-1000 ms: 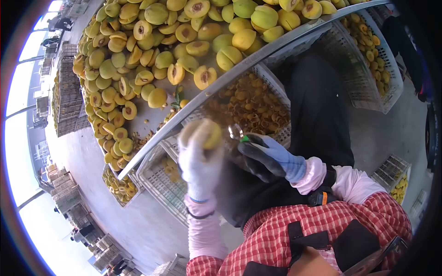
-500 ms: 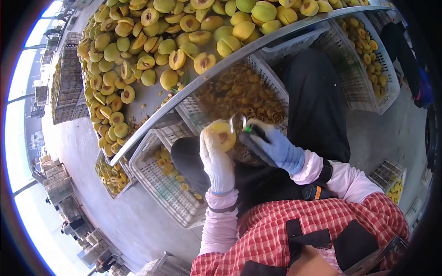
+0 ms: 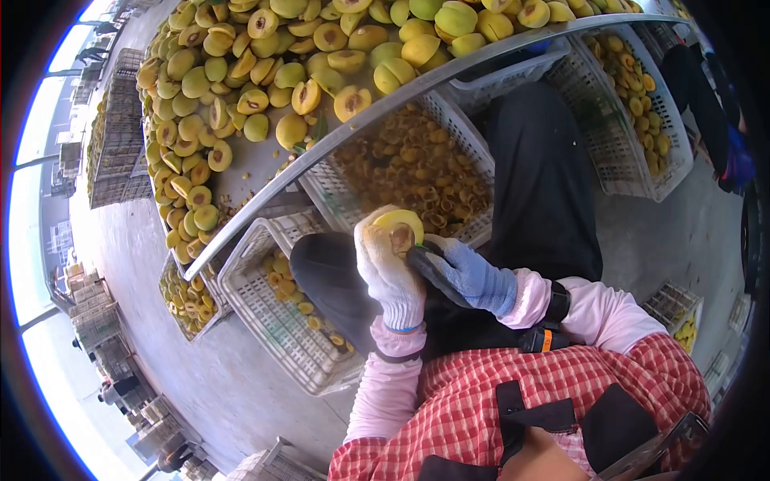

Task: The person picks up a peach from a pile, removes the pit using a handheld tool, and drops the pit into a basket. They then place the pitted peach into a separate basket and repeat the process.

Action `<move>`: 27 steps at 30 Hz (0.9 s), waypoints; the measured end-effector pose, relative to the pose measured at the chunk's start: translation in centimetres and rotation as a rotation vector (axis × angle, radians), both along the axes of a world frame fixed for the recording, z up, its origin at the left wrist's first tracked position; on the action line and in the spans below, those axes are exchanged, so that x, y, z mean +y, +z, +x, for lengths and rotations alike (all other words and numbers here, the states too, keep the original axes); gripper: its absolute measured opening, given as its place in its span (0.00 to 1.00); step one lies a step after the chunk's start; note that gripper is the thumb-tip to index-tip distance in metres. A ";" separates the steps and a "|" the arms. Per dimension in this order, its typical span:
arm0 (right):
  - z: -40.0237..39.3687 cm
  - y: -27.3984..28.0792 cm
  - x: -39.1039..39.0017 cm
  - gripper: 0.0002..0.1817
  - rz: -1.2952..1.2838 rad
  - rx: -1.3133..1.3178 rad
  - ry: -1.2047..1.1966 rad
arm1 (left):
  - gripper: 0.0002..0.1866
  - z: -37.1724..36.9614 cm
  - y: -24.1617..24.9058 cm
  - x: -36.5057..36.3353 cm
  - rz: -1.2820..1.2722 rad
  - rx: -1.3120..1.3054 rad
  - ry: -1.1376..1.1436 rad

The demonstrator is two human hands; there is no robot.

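While the wide table [image 3: 253,164] spreads across the top of the view under a heap of yellow-green fruit [image 3: 241,72], many of them cut in half, the work sits below its edge, over the person's lap. Crates next: one with brown, hollowed scraps [image 3: 433,160] just under the rim, another slatted crate [image 3: 269,321] to the left with yellow pieces inside, a fuller one [image 3: 605,136] off to the right. Both hands meet in the middle, near the scraps. Left hand [image 3: 389,268], white glove, is closed around a halved fruit [image 3: 411,223], cut face turned toward the right hand, brownish centre showing. Right hand [image 3: 473,276], blue glove with dark palm, is curled in with fingertips against the fruit, apparently gripping a small tool [image 3: 419,247]; only a green sliver shows, working end hidden. Step in hand looks like working the pit out of the half, judging by the brown centre; can't tell how deep the tool goes. Next move seems to call for a firm left grip and a controlled turn of the right wrist, keeping clear of the left fingers.
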State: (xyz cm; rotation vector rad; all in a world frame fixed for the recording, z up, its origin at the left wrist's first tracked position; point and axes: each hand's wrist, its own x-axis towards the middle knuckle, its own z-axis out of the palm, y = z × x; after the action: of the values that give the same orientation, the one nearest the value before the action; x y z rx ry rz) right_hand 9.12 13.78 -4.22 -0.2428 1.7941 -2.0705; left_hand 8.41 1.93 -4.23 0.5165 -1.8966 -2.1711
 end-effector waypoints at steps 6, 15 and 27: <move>0.1 -1.2 0.4 0.19 -0.428 -0.700 0.097 | 0.21 -0.6 1.9 -1.8 -0.243 -0.136 -0.349; 0.2 -3.4 1.3 0.29 -1.425 -1.277 0.673 | 0.16 -3.1 3.4 -1.9 -0.334 -0.007 -0.551; -1.0 -5.4 0.9 0.27 -1.641 -1.144 0.697 | 0.22 -0.3 -1.3 -1.7 0.865 -0.407 -0.028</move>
State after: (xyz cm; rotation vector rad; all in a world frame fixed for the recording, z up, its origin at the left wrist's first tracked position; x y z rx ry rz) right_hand 8.11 14.69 -9.57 -0.0224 -0.7143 -1.8431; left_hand 8.16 0.26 -5.53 1.1390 -0.9785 -3.0192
